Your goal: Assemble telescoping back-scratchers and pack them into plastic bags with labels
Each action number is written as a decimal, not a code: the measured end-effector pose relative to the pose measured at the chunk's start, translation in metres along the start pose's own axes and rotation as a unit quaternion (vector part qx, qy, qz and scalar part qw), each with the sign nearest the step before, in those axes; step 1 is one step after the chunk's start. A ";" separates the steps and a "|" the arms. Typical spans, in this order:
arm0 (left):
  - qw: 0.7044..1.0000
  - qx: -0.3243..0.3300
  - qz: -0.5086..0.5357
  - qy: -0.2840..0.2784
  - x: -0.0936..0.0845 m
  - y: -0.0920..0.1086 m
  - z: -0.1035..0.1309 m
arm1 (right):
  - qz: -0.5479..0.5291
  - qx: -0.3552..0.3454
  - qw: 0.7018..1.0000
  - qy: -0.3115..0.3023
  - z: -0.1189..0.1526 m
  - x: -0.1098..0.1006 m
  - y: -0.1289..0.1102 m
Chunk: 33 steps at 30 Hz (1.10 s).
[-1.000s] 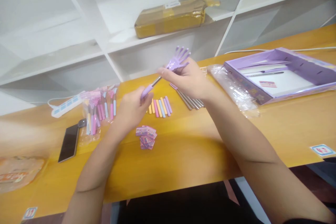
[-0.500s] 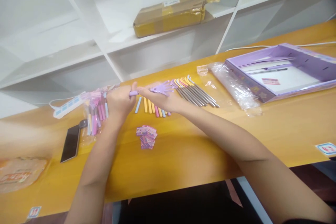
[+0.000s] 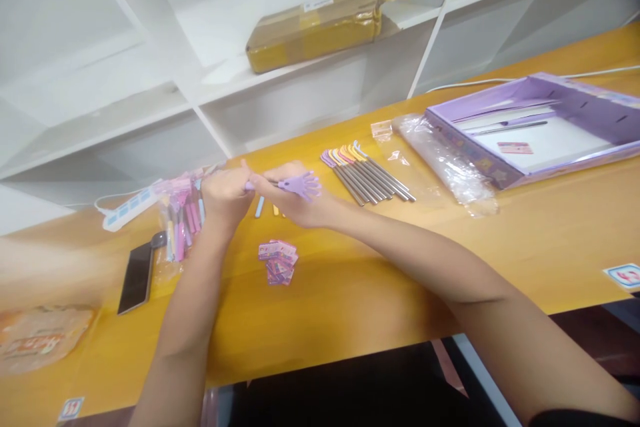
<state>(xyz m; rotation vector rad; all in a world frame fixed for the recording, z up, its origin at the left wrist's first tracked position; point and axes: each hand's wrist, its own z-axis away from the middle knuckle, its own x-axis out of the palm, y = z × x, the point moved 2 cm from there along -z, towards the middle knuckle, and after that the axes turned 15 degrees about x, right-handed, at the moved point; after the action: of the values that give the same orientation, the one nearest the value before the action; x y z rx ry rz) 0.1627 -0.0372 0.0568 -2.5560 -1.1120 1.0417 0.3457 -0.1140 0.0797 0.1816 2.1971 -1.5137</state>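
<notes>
Both hands grip one back scratcher, held sideways above the table. Its purple hand-shaped head (image 3: 304, 185) points right, and a short stretch of metal rod shows behind it. My left hand (image 3: 224, 192) is closed around the purple handle end, thumb raised. My right hand (image 3: 295, 205) is closed on the rod, its fingers partly hidden. Beneath the right hand, small blue and yellow tubes (image 3: 259, 207) lie mostly covered. Several metal rods with coloured heads (image 3: 373, 177) lie in a row to the right. A pile of pink printed cards (image 3: 279, 261) sits nearer to me.
On the left are a clear bag of coloured back scratchers (image 3: 181, 220), a power strip (image 3: 131, 208) and a black phone (image 3: 135, 278). A purple box (image 3: 500, 172) and clear plastic sleeves (image 3: 450, 163) lie right. A taped carton (image 3: 315, 30) rests on the shelf behind.
The back scratcher's head has moved lower and slightly left, with more metal rod showing. My right hand has lowered and covers more of the tubes.
</notes>
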 end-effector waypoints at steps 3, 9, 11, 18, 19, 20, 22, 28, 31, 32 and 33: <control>1.000 -0.004 -0.009 0.008 -0.002 -0.005 -0.001 | 0.032 -0.042 0.999 -0.001 0.003 -0.001 -0.002; 0.998 -0.045 0.040 0.008 -0.002 -0.014 -0.001 | 0.004 -0.027 0.999 0.017 0.009 0.000 -0.008; 0.997 -0.055 0.046 0.007 -0.001 -0.017 0.001 | -0.008 -0.020 1.000 0.022 0.010 0.000 -0.010; 0.999 -0.036 0.018 0.009 -0.001 -0.022 0.006 | -0.046 -0.035 0.998 0.025 0.017 0.000 -0.018; 0.999 -0.032 0.012 0.009 -0.001 -0.023 0.006 | -0.050 -0.036 0.998 0.028 0.018 0.001 -0.018; 0.999 -0.030 0.010 0.010 -0.001 -0.023 0.006 | -0.051 -0.036 0.998 0.030 0.018 0.002 -0.019; 0.999 -0.032 0.015 0.015 -0.002 -0.023 0.006 | -0.049 -0.028 0.998 0.033 0.019 0.003 -0.020; 0.999 -0.034 0.016 -0.002 -0.004 -0.018 0.004 | -0.027 0.009 0.999 0.021 0.018 0.003 -0.019; 0.999 -0.032 0.032 -0.031 -0.004 -0.012 0.001 | -0.008 0.013 0.996 0.088 0.014 0.005 -0.014; 0.998 -0.033 0.035 -0.038 -0.004 -0.010 0.000 | -0.016 -0.004 0.992 0.125 0.013 0.007 -0.013; 0.998 -0.034 0.040 -0.041 -0.005 -0.008 -0.001 | -0.035 -0.034 0.986 0.156 0.012 0.008 -0.012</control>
<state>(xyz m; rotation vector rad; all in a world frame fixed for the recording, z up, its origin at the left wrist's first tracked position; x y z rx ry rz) 0.1569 -0.0349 0.0631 -2.6530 -1.0916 1.1558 0.3377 -0.1308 0.0828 0.3433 2.5201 -1.5319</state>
